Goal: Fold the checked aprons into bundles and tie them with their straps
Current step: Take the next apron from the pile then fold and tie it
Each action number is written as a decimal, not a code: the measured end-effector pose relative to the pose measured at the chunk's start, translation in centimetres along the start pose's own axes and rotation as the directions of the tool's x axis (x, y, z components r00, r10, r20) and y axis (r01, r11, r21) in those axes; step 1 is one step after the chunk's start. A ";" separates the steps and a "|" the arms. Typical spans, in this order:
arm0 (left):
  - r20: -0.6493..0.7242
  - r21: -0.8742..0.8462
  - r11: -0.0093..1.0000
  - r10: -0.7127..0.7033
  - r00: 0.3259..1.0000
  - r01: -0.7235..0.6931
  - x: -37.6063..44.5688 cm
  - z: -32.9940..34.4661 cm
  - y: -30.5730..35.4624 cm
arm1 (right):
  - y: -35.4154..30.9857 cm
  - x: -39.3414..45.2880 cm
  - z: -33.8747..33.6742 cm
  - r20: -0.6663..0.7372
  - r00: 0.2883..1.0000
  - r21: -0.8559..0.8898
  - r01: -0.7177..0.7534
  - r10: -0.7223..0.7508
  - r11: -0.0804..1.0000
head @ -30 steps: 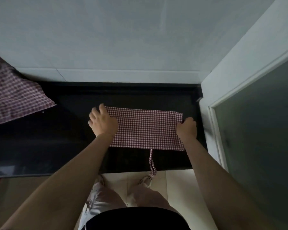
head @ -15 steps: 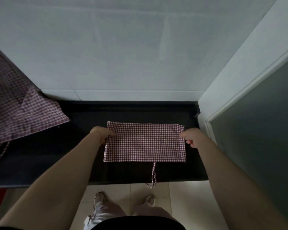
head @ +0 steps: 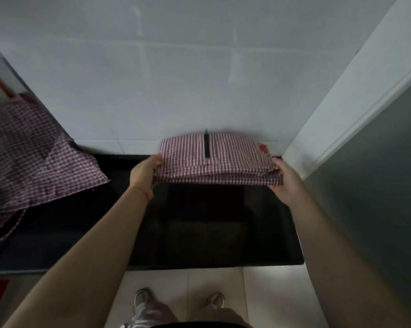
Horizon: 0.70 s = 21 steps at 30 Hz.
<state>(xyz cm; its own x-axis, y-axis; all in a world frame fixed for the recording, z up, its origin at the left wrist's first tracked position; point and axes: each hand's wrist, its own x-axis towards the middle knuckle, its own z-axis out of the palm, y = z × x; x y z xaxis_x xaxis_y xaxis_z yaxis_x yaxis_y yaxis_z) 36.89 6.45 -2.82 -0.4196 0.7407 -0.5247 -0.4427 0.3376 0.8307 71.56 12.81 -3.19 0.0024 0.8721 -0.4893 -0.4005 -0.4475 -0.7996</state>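
Folded checked apron [head: 214, 162] held up between both hands above the black counter [head: 211, 228], near the back wall. Left hand [head: 144, 172] grips its left end, right hand [head: 285, 179] its right end (fingers curled under). Long axis runs left-right, layers stacked flat. Second checked apron [head: 34, 166] lies at far left.

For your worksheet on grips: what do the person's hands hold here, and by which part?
Both hold the folded checked apron, lifted off the black counter: the left hand grips its left end, the right hand its right end.
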 end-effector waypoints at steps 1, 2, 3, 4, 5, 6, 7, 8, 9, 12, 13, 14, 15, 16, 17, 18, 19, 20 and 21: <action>-0.029 0.140 0.990 -0.022 0.999 0.026 0.3 -1.0 -2.0 | 1.8 -0.1 -0.9 -0.020 0.997 -0.118 -0.072 0.070 0.990; -0.054 0.262 0.962 -0.059 0.997 0.071 0.5 -2.6 -4.6 | 4.1 -0.4 -2.0 -0.045 0.990 -0.218 -0.140 0.133 0.966; -0.065 0.362 0.924 -0.107 0.992 0.124 0.6 -3.6 -6.2 | 5.3 -0.7 -2.8 -0.084 0.981 -0.308 -0.191 0.174 0.932; -0.086 0.428 0.885 -0.164 0.983 0.185 0.5 -5.1 -8.6 | 7.1 -1.2 -3.7 -0.129 0.967 -0.380 -0.255 0.222 0.889; -0.104 0.472 0.851 -0.204 0.973 0.229 0.5 -6.1 -10.3 | 8.4 -1.4 -4.3 -0.166 0.953 -0.428 -0.301 0.254 0.852; -0.125 0.498 0.831 -0.216 0.968 0.250 0.7 -6.9 -12.0 | 9.6 -1.6 -5.0 -0.198 0.939 -0.451 -0.343 0.282 0.824; -0.154 0.518 0.813 -0.220 0.963 0.268 0.6 -7.3 -12.9 | 10.4 -1.7 -5.4 -0.232 0.924 -0.462 -0.380 0.304 0.802; -0.177 0.538 0.800 -0.200 0.964 0.265 0.4 -7.2 -13.3 | 11.1 -1.7 -5.7 -0.254 0.915 -0.467 -0.400 0.313 0.788; -0.204 0.579 0.773 -0.173 0.964 0.261 -0.2 -6.7 -13.2 | 11.5 -1.5 -6.1 -0.276 0.907 -0.464 -0.416 0.319 0.782; -0.282 0.802 0.553 0.017 0.959 0.226 -1.6 -4.1 -12.3 | 11.8 -0.8 -6.1 -0.298 0.903 -0.462 -0.420 0.310 0.781; -0.267 0.882 0.438 0.168 0.949 0.171 -2.0 -3.3 -12.2 | 11.7 -0.6 -5.6 -0.305 0.904 -0.466 -0.416 0.299 0.781; -0.196 0.937 0.338 0.301 0.933 0.088 -2.4 -2.5 -12.3 | 11.8 -0.5 -5.2 -0.314 0.907 -0.496 -0.408 0.280 0.767; -0.086 0.963 0.268 0.391 0.916 -0.024 -2.6 -1.6 -12.7 | 11.9 -0.3 -4.8 -0.332 0.911 -0.556 -0.398 0.244 0.730; 0.035 0.965 0.219 0.427 0.904 -0.141 -2.6 -0.5 -13.2 | 12.2 -0.1 -4.7 -0.347 0.919 -0.633 -0.377 0.188 0.676; 0.148 0.954 0.181 0.412 0.899 -0.240 -2.6 0.5 -13.7 | 12.4 -0.3 -4.4 -0.345 0.931 -0.710 -0.344 0.122 0.615; 0.239 0.939 0.147 0.368 0.899 -0.310 -2.5 1.4 -14.5 | 12.6 -0.6 -4.4 -0.332 0.941 -0.765 -0.311 0.068 0.564; 0.305 0.929 0.114 0.300 0.904 -0.351 -2.3 2.0 -15.3 | 12.8 -1.0 -4.4 -0.315 0.949 -0.800 -0.279 0.022 0.531; 0.353 0.923 0.076 0.223 0.909 -0.377 -2.2 2.1 -16.3 | 13.0 -1.2 -4.8 -0.297 0.954 -0.828 -0.243 -0.028 0.505; 0.384 0.918 0.040 0.161 0.909 -0.394 -2.0 1.7 -17.7 | 13.1 -1.3 -5.3 -0.271 0.959 -0.855 -0.199 -0.086 0.479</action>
<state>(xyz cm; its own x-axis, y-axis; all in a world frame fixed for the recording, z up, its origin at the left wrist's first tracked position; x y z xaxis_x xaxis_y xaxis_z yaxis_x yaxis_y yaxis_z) 46.93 -0.06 -16.16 -0.1489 0.9508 -0.2716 0.8755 0.2544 0.4108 71.17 4.71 -14.88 0.2853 0.8206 -0.4952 0.5914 -0.5573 -0.5828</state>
